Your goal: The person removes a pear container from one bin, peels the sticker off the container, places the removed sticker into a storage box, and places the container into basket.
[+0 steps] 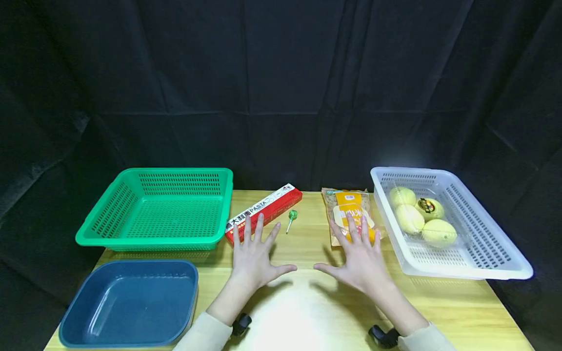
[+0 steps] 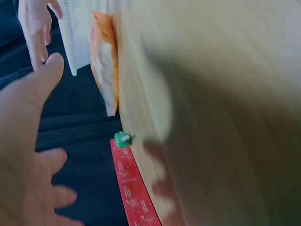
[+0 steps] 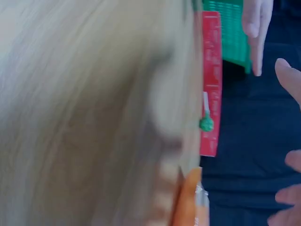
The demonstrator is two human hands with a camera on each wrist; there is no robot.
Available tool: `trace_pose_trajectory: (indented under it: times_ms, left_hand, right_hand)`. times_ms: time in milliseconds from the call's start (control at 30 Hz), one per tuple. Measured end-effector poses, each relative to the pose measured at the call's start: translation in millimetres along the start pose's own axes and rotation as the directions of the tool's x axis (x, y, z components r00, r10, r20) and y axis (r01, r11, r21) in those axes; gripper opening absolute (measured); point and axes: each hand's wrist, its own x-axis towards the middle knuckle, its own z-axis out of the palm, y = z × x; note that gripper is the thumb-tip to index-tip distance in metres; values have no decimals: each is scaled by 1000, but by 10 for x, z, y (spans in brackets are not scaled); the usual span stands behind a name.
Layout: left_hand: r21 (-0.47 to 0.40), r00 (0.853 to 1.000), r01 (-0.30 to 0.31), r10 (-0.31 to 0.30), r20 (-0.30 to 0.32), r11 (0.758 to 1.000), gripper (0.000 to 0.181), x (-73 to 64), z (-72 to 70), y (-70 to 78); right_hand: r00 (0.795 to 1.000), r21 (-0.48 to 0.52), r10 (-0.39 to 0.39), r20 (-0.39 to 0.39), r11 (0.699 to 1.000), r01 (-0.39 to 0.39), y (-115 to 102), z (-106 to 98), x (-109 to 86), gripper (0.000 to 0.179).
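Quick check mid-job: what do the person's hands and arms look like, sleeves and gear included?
The left hand and right hand are bare, with no gloves or rings visible. Plain cream fabric sleeves end behind the wrists. Small, rounded black devices show beside both sleeve ends. I see no cables or printed markings.

From above, the head camera faces forward and down across the wooden table, while both wrist cameras, tipped sideways low over its surface, face the black curtain and share the red pasta box and green lollipop.
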Motion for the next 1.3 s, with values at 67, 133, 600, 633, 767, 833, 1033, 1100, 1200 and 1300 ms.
trace_pose_trajectory:
  times_ms: [67, 133, 600, 633, 767, 833, 1033, 1100, 1200, 1300]
  left_hand:
    - [-70, 1000, -23, 22, -10, 997, 106, 10, -14, 37]
    - [-160, 998, -63, 58, -32, 985, 104, 32, -35, 101]
    - [-366, 956, -274, 294, -1, 890, 96, 151, -59, 828]
    - [-369, 953, -278, 302, 8, 887, 96, 167, -51, 875]
    - [-395, 947, -283, 321, 31, 874, 95, 241, -41, 1030]
    - [-407, 945, -286, 326, 31, 867, 95, 279, -38, 1093]
    - [-489, 934, -317, 358, -11, 813, 89, 389, -69, 1312]
    - [-529, 932, -320, 361, -27, 786, 85, 420, -86, 1405]
    - [-584, 936, -308, 348, -47, 751, 80, 471, -111, 1541]
    - [-661, 946, -270, 320, -48, 700, 80, 528, -132, 1647]
  right_hand:
    - [999, 63, -14, -41, 998, 16, 5, -73, -26, 110]
    - [992, 132, -40, -119, 990, 55, 36, -152, -54, 105]
    - [927, 248, 96, -363, 969, -3, 585, -678, -275, 82]
    - [924, 249, 123, -363, 968, -31, 636, -707, -285, 80]
    - [902, 240, 225, -368, 960, -142, 839, -776, -313, 74]
    - [890, 239, 262, -374, 954, -180, 945, -788, -318, 70]
    - [868, 221, 394, -302, 915, -338, 1281, -823, -296, 73]
    - [854, 209, 441, -276, 895, -394, 1397, -825, -296, 76]
    - [830, 196, 504, -242, 863, -467, 1537, -814, -303, 80]
    - [808, 201, 553, -201, 831, -519, 1643, -798, -302, 83]
